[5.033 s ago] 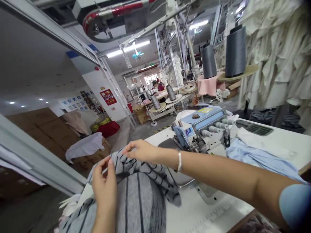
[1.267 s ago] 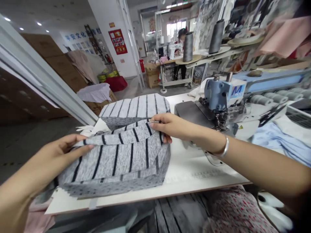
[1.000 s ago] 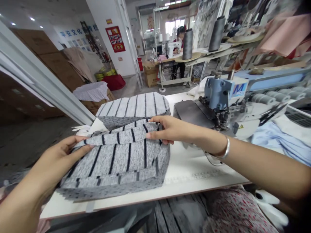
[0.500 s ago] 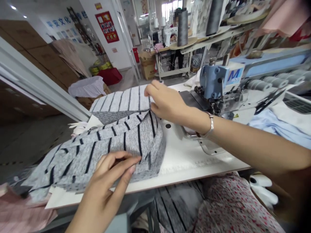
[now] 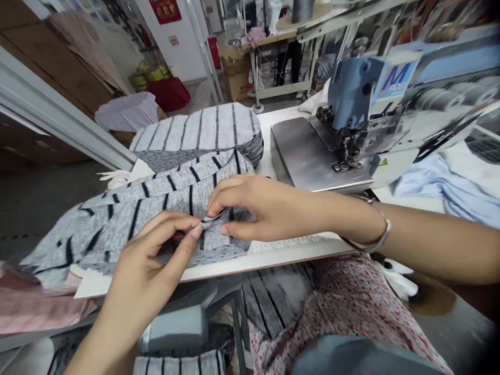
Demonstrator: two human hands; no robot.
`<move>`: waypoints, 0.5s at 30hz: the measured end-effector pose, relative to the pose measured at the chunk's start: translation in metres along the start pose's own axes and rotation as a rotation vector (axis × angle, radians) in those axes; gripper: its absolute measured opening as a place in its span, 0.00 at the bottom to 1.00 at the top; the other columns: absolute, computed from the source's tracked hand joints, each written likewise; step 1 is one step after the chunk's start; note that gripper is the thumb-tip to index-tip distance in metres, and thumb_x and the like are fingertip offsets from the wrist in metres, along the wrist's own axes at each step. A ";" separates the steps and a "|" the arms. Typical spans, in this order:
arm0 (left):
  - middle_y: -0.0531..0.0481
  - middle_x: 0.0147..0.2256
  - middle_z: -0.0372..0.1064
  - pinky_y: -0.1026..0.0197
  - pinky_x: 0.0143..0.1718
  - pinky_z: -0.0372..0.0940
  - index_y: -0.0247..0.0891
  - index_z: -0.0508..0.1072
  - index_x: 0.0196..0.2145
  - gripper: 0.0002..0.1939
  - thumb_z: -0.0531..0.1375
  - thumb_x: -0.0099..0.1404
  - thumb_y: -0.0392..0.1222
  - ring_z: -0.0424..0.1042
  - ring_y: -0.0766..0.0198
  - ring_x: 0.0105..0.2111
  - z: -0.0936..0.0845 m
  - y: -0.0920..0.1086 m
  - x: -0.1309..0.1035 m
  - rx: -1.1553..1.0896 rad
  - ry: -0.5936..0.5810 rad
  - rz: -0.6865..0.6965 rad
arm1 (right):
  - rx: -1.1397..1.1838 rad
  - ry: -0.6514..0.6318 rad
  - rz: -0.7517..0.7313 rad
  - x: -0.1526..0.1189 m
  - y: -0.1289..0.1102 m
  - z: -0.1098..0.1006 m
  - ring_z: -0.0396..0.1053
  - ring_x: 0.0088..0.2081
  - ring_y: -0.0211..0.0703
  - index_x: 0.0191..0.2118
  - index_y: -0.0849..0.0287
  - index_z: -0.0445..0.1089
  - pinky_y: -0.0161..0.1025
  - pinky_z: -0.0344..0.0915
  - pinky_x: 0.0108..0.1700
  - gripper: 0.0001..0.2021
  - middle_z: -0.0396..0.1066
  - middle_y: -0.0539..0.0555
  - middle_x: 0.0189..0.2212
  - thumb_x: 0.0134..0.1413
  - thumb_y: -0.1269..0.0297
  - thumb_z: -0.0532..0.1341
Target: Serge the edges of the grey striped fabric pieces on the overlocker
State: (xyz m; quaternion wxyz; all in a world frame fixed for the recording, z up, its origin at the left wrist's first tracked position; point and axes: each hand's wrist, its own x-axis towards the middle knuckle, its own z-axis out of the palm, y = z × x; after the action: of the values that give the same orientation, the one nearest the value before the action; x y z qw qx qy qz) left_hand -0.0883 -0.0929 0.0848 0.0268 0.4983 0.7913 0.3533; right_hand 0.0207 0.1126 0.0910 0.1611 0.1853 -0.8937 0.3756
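Note:
A pile of grey knit fabric with black stripes [image 5: 128, 219] lies along the table's front left. My left hand [image 5: 156, 250] pinches a small raised edge of its top piece between thumb and fingertips. Close beside it, my right hand [image 5: 250, 205] has curled fingers on the same edge, with the thumb lower on the cloth. Behind is a neat stack of lighter striped fabric [image 5: 195, 127], untouched by either hand. To the right stands a blue sewing machine [image 5: 351, 94] with a flat metal plate [image 5: 308, 151], apart from the fabric.
The white table [image 5: 281, 250] has a ruler scale along its front edge. Light blue cloth [image 5: 433, 182] lies right of the machine, near grey thread cones [image 5: 441, 99]. Pink cloth [image 5: 39, 302] hangs at the left. A person's legs [image 5: 289, 62] show behind another workstation.
My right hand has come off the rear light stack and moved down towards me, beside the left hand. The left hand now pinches a lifted fabric edge. The view has tilted down.

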 end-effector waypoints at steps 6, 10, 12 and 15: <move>0.54 0.34 0.68 0.66 0.35 0.62 0.44 0.75 0.37 0.10 0.63 0.61 0.50 0.65 0.66 0.33 0.006 0.006 0.000 -0.088 0.001 -0.152 | 0.011 0.258 0.051 0.002 0.003 0.023 0.70 0.40 0.42 0.37 0.63 0.72 0.39 0.64 0.46 0.04 0.75 0.54 0.35 0.58 0.73 0.60; 0.55 0.28 0.67 0.64 0.31 0.59 0.41 0.74 0.31 0.14 0.63 0.60 0.55 0.64 0.66 0.29 0.000 0.004 0.017 -0.219 0.163 -0.319 | -0.035 0.302 0.103 0.017 0.023 0.023 0.70 0.48 0.46 0.45 0.60 0.71 0.49 0.56 0.58 0.11 0.75 0.55 0.44 0.56 0.75 0.61; 0.55 0.30 0.69 0.64 0.36 0.61 0.41 0.74 0.32 0.14 0.66 0.57 0.54 0.66 0.65 0.32 -0.010 0.014 0.031 -0.217 0.354 -0.303 | -0.038 0.346 0.157 0.026 0.026 0.018 0.70 0.48 0.47 0.46 0.61 0.70 0.52 0.53 0.61 0.13 0.76 0.56 0.44 0.54 0.76 0.61; 0.53 0.37 0.70 0.60 0.45 0.62 0.41 0.74 0.39 0.15 0.66 0.59 0.52 0.67 0.63 0.39 -0.019 0.057 0.044 -0.141 0.644 -0.179 | 0.262 0.495 0.220 0.022 0.008 0.005 0.71 0.43 0.45 0.42 0.62 0.72 0.44 0.62 0.53 0.08 0.76 0.54 0.39 0.55 0.71 0.61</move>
State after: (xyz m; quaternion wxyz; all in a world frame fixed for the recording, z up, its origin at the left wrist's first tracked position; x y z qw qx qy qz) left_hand -0.0739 -0.0526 0.1461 -0.1591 0.2864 0.7733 0.5428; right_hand -0.0029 0.1094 0.0927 0.3069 0.0095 -0.7859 0.5367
